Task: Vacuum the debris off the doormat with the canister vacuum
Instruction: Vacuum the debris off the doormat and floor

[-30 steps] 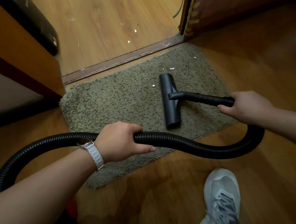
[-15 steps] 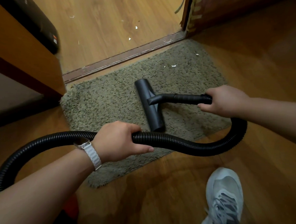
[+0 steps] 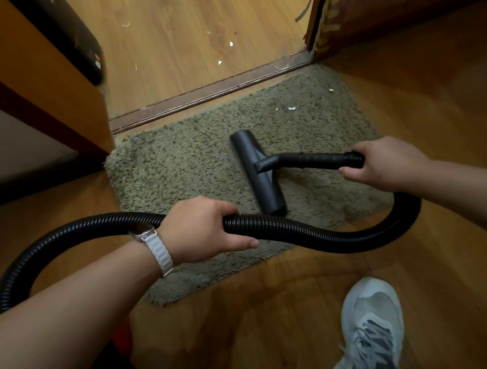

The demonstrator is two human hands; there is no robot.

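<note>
Sitting flat on the doormat (image 3: pixel 180 166), the floor nozzle (image 3: pixel 258 172) has its long axis running from the far side of the mat back toward the person, crosswise to the short rigid tube (image 3: pixel 309 160) that joins it at the middle. The white scraps (image 3: pixel 291 108) lying on the mat are beyond the nozzle's far end, up toward the door threshold (image 3: pixel 213 94), and one more bit (image 3: pixel 331 90) sits near the mat's far right corner. From the right hand (image 3: pixel 386 163) they lie forward and a little to the left. That hand is clearly the nearer of the two, so the next sweep looks like a push away from the body with the nozzle head swung toward that corner.

The right hand is wrapped round the tube where the ribbed hose (image 3: pixel 319 237) begins, thumb underneath. The left hand (image 3: pixel 202 229) grasps the hose further back (a loop hangs between the two hands, just above the mat's near edge), fingers curled over the top.

Whether finer grit lies in the pile I cannot tell; the shag hides anything small. The canister itself is out of view.
</note>
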